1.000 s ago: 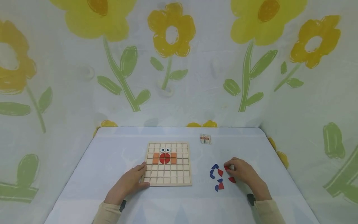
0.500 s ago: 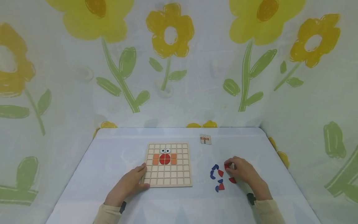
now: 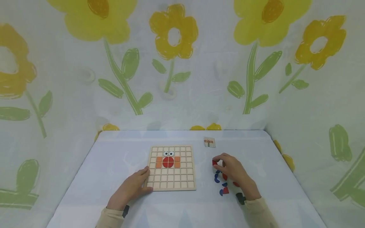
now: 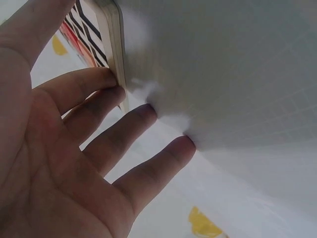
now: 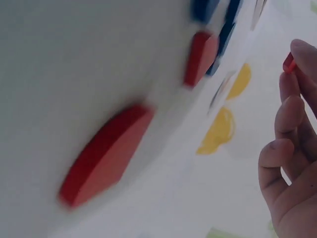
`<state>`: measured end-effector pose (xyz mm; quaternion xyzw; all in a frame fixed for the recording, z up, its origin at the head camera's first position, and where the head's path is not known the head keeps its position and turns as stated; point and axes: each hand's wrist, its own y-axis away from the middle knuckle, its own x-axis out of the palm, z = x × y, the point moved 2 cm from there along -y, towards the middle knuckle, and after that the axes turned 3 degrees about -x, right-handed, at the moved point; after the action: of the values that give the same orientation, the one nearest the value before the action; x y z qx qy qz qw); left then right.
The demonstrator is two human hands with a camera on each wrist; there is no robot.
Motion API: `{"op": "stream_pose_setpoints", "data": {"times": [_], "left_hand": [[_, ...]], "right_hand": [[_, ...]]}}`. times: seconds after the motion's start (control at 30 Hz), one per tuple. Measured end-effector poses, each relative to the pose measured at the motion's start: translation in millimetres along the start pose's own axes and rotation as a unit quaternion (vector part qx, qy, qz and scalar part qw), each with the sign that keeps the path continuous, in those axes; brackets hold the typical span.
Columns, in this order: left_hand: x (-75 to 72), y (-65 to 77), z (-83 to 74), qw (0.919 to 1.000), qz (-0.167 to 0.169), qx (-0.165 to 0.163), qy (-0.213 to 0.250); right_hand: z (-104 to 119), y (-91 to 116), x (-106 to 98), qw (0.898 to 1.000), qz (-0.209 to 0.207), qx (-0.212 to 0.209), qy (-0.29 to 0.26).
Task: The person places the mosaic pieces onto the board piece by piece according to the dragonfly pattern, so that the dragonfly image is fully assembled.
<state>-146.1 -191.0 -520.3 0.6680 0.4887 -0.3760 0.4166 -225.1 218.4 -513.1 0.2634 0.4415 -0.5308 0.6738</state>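
The bench carries a wooden grid board. The left hand rests with extended fingers against the board's left edge; the right hand, at the board's right, forms a pinch. A patterned card lies beyond. Orange squares flank the board's red disc. The right thumb and fingertips grasp a red quarter-circle, near scattered blue segments.
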Motion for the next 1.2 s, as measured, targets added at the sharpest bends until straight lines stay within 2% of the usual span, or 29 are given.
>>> {"op": "stream_pose_setpoints", "data": {"times": [0.23, 0.4, 0.57, 0.73, 1.0, 1.2], "left_hand": [[-2.6, 2.2, -2.4, 1.0000, 0.004, -0.007, 0.003], [-2.2, 3.0, -3.1, 1.0000, 0.000, 0.002, 0.003], [-1.9, 3.3, -2.9, 0.9999, -0.007, 0.009, -0.001], [-3.1, 3.1, -3.2, 0.9999, -0.009, 0.010, -0.007], [-7.1, 4.4, -3.9, 0.9999, -0.002, 0.012, -0.009], [-6.4, 3.9, -3.2, 0.9996, -0.011, 0.024, -0.007]], "right_hand": [[35.3, -18.5, 11.3, 0.998, -0.024, -0.063, 0.005], [53.4, -32.8, 21.2, 0.994, -0.027, -0.105, 0.004], [70.1, -48.1, 31.0, 0.992, -0.021, -0.123, 0.000], [81.8, -64.7, 41.3, 0.992, -0.010, -0.122, -0.003], [91.8, -84.0, 65.1, 0.993, 0.074, -0.088, 0.001], [96.7, -92.0, 74.5, 0.993, 0.104, -0.054, 0.021]]}}
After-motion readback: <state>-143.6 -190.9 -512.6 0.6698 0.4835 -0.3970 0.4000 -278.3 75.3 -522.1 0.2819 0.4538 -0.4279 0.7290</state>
